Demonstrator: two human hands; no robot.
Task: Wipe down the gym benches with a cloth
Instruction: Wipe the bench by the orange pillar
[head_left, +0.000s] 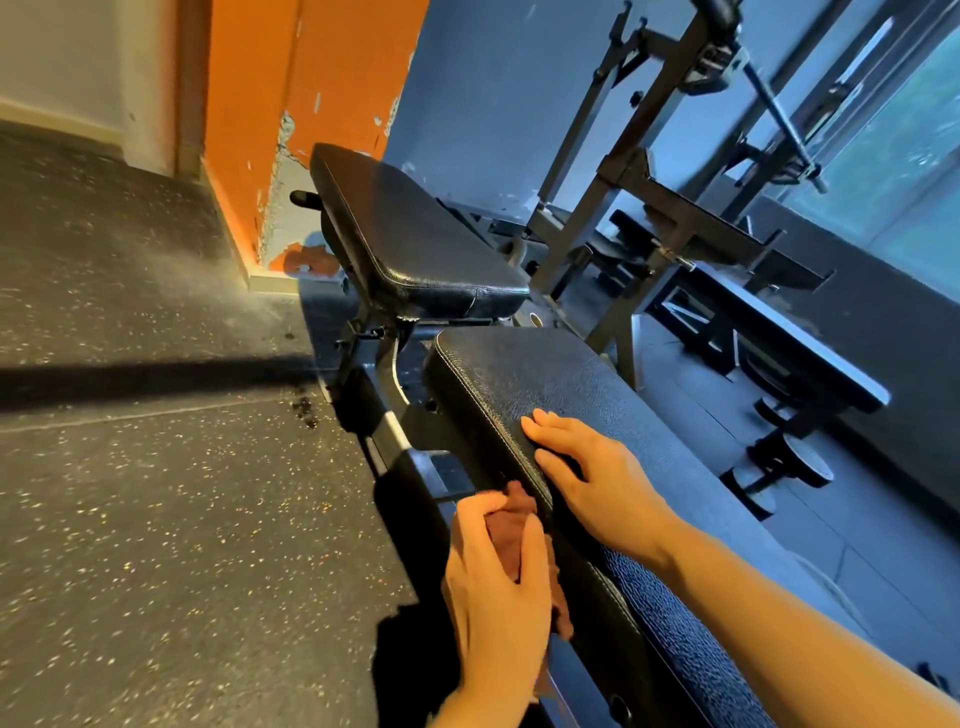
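Speckled gym floor (156, 519), orange wall (311, 78) at twelve o'clock; black bench pad (545, 374), right hand (597, 478) flat, fingers straight; left hand (498, 587) at six o'clock gripping brown cloth (511, 525) against pad's side

The right hand (587, 478) lies on the bench pad (561, 384), the cloth (514, 540) against its left edge.
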